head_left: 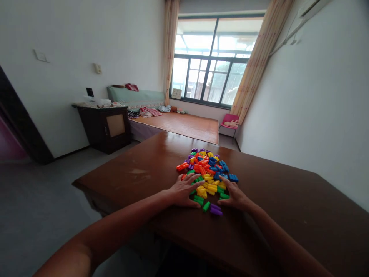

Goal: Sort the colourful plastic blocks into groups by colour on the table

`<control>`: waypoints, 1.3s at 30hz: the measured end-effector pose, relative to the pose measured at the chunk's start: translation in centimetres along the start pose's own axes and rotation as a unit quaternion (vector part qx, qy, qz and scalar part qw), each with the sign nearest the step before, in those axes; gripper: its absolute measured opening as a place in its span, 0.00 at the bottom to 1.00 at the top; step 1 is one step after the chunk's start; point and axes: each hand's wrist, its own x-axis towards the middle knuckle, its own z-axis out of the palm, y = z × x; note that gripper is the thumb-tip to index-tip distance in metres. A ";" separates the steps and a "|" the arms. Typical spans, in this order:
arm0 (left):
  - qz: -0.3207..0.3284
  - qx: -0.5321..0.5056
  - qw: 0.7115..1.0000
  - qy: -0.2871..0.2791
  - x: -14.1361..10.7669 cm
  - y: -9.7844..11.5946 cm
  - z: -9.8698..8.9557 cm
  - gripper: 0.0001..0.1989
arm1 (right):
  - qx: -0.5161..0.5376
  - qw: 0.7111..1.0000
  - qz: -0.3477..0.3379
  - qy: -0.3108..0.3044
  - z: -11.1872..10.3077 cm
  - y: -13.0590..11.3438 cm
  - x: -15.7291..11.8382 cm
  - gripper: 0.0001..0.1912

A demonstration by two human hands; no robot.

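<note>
A heap of small plastic toy pieces in several colours lies on the brown table (138, 165). My left hand (184, 189) is at the heap's near left side, fingers spread over green pieces (198, 199). Opposite it, my right hand (234, 195) rests at the near right edge, thumb and fingers apart beside more green pieces. Between the hands are yellow pieces (211, 188). Farther back lie orange pieces (201, 165), blue pieces (223, 166) and some purple ones. Closest to me are a single green piece (206, 207) and a purple piece (216, 209).
Beyond the table stands a bed (184, 125) with a brown mat. A dark cabinet (100, 127) is at the left, and a pink chair (230, 121) holds a plush toy near the window (213, 61). The table's left corner juts out over the grey floor.
</note>
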 end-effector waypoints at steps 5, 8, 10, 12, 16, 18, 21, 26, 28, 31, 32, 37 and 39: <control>-0.019 0.030 0.995 0.090 0.3 -1.5 1.0 0.36 | 0.104 0.986 -0.094 0.091 2.3 -2.1 5.3 0.40; -0.025 0.015 0.991 0.134 0.5 -2.5 1.0 0.29 | 0.145 0.979 -0.095 0.112 3.1 -4.5 8.4 0.32; -0.035 0.001 0.985 0.170 0.6 -3.2 0.6 0.25 | 0.160 0.977 -0.086 0.111 3.4 -6.5 10.5 0.30; -0.062 0.001 0.978 0.198 0.7 -3.8 0.0 0.23 | 0.178 0.975 -0.092 0.101 3.3 -8.5 12.4 0.30; -0.135 0.028 0.963 0.233 0.8 -5.4 -1.9 0.23 | 0.228 0.963 -0.133 0.063 1.7 -10.5 14.9 0.31; -0.161 0.032 0.950 0.267 1.1 -7.1 -3.0 0.22 | 0.215 0.965 -0.124 0.082 0.0 -9.2 15.0 0.28; -0.221 0.021 0.921 0.321 1.9 -11.0 -4.2 0.18 | 0.141 0.973 -0.024 0.183 -2.4 -3.6 13.6 0.26; -0.389 -0.075 0.874 0.280 3.8 -17.4 -3.6 0.19 | 0.003 0.951 0.226 0.209 -2.0 6.7 9.9 0.27; -0.392 -0.094 0.877 0.261 4.1 -18.2 -2.6 0.20 | 0.004 0.955 0.229 0.189 -0.4 7.5 9.4 0.27; -0.353 -0.081 0.898 0.250 4.2 -18.0 -1.4 0.21 | 0.057 0.966 0.155 0.197 2.2 4.6 10.3 0.31; -0.338 -0.074 0.905 0.248 4.1 -17.9 -1.1 0.21 | 0.083 0.970 0.126 0.193 2.8 2.9 10.8 0.33; -0.315 -0.067 0.912 0.255 3.7 -17.7 -1.1 0.20 | 0.176 0.976 -0.022 0.124 3.5 -5.6 13.9 0.33; -0.319 -0.065 0.912 0.249 3.7 -17.8 -1.2 0.20 | 0.176 0.974 -0.072 0.121 2.3 -6.5 15.5 0.30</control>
